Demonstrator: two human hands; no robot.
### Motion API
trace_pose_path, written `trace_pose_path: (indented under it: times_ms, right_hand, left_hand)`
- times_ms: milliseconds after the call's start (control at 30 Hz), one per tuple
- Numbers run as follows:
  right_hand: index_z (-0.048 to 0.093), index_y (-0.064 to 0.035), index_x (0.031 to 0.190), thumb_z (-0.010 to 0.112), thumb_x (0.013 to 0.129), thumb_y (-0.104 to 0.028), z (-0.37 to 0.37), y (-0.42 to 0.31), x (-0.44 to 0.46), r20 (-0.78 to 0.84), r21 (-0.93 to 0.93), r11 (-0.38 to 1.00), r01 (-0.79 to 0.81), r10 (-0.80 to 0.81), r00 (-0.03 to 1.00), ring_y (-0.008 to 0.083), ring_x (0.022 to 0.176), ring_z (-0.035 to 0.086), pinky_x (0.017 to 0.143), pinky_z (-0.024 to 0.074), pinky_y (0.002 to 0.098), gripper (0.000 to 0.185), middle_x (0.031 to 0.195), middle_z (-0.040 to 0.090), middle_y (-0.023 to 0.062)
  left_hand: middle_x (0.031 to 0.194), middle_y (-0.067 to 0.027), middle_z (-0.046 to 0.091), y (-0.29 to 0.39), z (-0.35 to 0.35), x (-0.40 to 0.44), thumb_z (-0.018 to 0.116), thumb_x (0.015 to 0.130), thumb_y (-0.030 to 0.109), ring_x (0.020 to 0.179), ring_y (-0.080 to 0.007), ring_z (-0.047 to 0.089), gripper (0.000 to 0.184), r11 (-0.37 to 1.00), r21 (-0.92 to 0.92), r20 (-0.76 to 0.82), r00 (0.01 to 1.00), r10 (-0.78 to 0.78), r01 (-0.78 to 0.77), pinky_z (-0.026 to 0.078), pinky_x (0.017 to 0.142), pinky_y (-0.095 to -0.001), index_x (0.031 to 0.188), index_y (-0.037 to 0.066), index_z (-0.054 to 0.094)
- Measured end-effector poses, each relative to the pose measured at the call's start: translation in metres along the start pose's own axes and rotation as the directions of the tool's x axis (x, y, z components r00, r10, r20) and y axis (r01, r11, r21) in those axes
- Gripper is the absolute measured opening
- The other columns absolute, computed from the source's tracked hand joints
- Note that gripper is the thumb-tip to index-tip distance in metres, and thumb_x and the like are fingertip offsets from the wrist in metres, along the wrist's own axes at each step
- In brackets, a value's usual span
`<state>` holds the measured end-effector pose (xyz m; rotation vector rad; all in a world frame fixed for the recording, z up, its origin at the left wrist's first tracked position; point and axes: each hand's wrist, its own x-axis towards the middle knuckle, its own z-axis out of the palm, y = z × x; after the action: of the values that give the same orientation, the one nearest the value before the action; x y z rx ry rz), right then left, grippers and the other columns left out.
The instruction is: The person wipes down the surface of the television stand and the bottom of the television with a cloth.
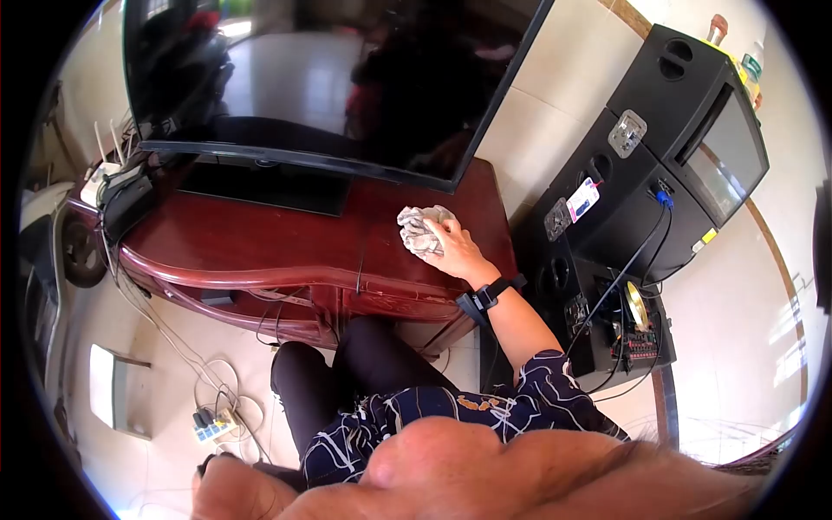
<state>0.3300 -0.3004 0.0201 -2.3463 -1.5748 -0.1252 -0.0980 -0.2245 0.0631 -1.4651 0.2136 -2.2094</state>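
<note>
My right hand (pixel 459 253) is closed around a crumpled whitish-grey cloth (pixel 419 230), pressing it on the top of the dark red wooden TV stand (pixel 286 238). The cloth lies toward the right end of the stand, just below the lower right corner of a large black television (pixel 321 87). A black band (pixel 485 299) circles my right wrist. At the lower left a bare part of my left arm (pixel 244 491) shows, but I cannot see the left hand itself.
Tall black speakers (pixel 598 186) with hanging cables stand to the right. A white router (pixel 102 184) sits at the stand's left end. Cords run down to a power strip (pixel 217 425) on the floor, near a white box-like object (pixel 108 390). A wheel (pixel 82 251) shows at far left.
</note>
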Motion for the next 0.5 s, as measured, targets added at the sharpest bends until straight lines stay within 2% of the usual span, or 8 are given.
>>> trace_pose_path:
  times_ms: [133, 167, 200, 233, 267, 333, 433, 500]
  right_hand:
    - [0.046, -0.0245, 0.13, 0.072, 0.073, -0.027, 0.007, -0.003, 0.0, -0.039, 0.029, 1.0, -0.003, 0.004, 0.999, 0.0414, 0.111, 0.05, 0.09, 0.0488, 0.0508, 0.062, 0.127, 0.044, 0.0145]
    - [0.046, -0.0245, 0.13, 0.072, 0.073, -0.027, 0.01, -0.004, -0.001, -0.034, 0.027, 1.0, 0.006, -0.005, 0.999, 0.0414, 0.111, 0.05, 0.09, 0.0488, 0.0508, 0.062, 0.127, 0.044, 0.0145]
    - [0.049, -0.0207, 0.125, 0.071, 0.073, -0.025, 0.013, -0.004, -0.003, -0.066, 0.037, 0.999, 0.004, -0.001, 0.998, 0.0408, 0.111, 0.05, 0.09, 0.0486, 0.0494, 0.057, 0.125, 0.045, 0.0156]
    - [0.051, -0.017, 0.12, 0.071, 0.073, -0.024, 0.014, -0.003, -0.003, -0.098, 0.044, 0.999, 0.0, 0.004, 0.995, 0.0401, 0.111, 0.05, 0.089, 0.0483, 0.048, 0.052, 0.123, 0.047, 0.0167]
    - [0.051, -0.017, 0.12, 0.071, 0.073, -0.024, 0.015, 0.005, -0.001, -0.098, 0.041, 0.999, 0.002, 0.002, 0.995, 0.0401, 0.111, 0.05, 0.089, 0.0483, 0.048, 0.052, 0.123, 0.047, 0.0167]
    - [0.054, -0.0112, 0.117, 0.068, 0.074, -0.021, 0.018, 0.022, 0.004, -0.19, 0.329, 0.938, 0.108, -0.046, 0.981, 0.0394, 0.108, 0.052, 0.089, 0.0474, 0.0439, 0.047, 0.117, 0.05, 0.0198]
    - [0.054, -0.0071, 0.116, 0.065, 0.076, -0.021, -0.017, 0.02, 0.016, -0.31, 0.483, 0.875, -0.031, 0.204, 0.929, 0.0368, 0.106, 0.054, 0.092, 0.0445, 0.0412, 0.044, 0.115, 0.053, 0.0215]
    - [0.053, -0.006, 0.118, 0.064, 0.078, -0.02, -0.013, 0.052, 0.038, -0.416, 0.667, 0.739, 0.095, 0.264, 0.87, 0.0357, 0.105, 0.054, 0.092, 0.0439, 0.0412, 0.044, 0.115, 0.053, 0.0217]
  left_hand:
    - [0.143, -0.0244, 0.039, -0.013, -0.005, -0.026, 0.033, 0.092, 0.064, 0.137, -0.0423, 0.029, 0.074, 0.993, 0.113, 0.063, 0.997, 0.039, -0.046, 0.018, 0.112, -0.0592, 0.141, 0.009, 0.041]
    - [0.143, -0.0244, 0.039, -0.014, -0.008, -0.026, 0.033, 0.092, 0.064, 0.137, -0.0424, 0.029, 0.074, 0.99, 0.127, 0.192, 0.978, -0.077, 0.053, 0.018, 0.112, -0.0593, 0.141, 0.009, 0.041]
    - [0.145, -0.0227, 0.037, -0.002, 0.007, -0.005, 0.037, 0.093, 0.058, 0.14, -0.0429, 0.02, 0.067, 0.905, 0.275, 0.41, 0.811, -0.417, 0.325, 0.013, 0.112, -0.0609, 0.14, 0.009, 0.043]
    - [0.144, -0.0214, 0.039, -0.005, 0.017, 0.004, 0.046, 0.092, 0.047, 0.14, -0.0437, 0.021, 0.059, 0.818, 0.426, 0.589, 0.567, -0.575, 0.387, 0.014, 0.112, -0.06, 0.137, 0.009, 0.046]
    - [0.144, -0.0206, 0.04, -0.015, 0.032, -0.01, 0.052, 0.089, 0.041, 0.14, -0.0443, 0.022, 0.055, 0.806, 0.448, 0.638, 0.493, -0.591, 0.387, 0.014, 0.112, -0.0586, 0.134, 0.008, 0.05]
    - [0.144, -0.0149, 0.041, -0.033, 0.049, -0.047, 0.056, 0.09, 0.021, 0.141, -0.0379, 0.023, 0.044, 0.805, 0.43, 0.709, 0.4, -0.581, 0.408, 0.016, 0.114, -0.0527, 0.132, 0.007, 0.052]
    - [0.135, -0.0152, 0.049, -0.058, 0.068, -0.114, 0.063, 0.087, 0.022, 0.136, -0.0379, 0.033, 0.039, 0.764, 0.462, 0.72, 0.312, -0.62, 0.451, 0.021, 0.111, -0.0546, 0.123, 0.007, 0.058]
    - [0.131, -0.0148, 0.052, -0.07, 0.075, -0.158, 0.063, 0.087, 0.023, 0.133, -0.0382, 0.036, 0.036, 0.726, 0.53, 0.726, 0.207, -0.656, 0.439, 0.024, 0.109, -0.055, 0.119, 0.007, 0.06]
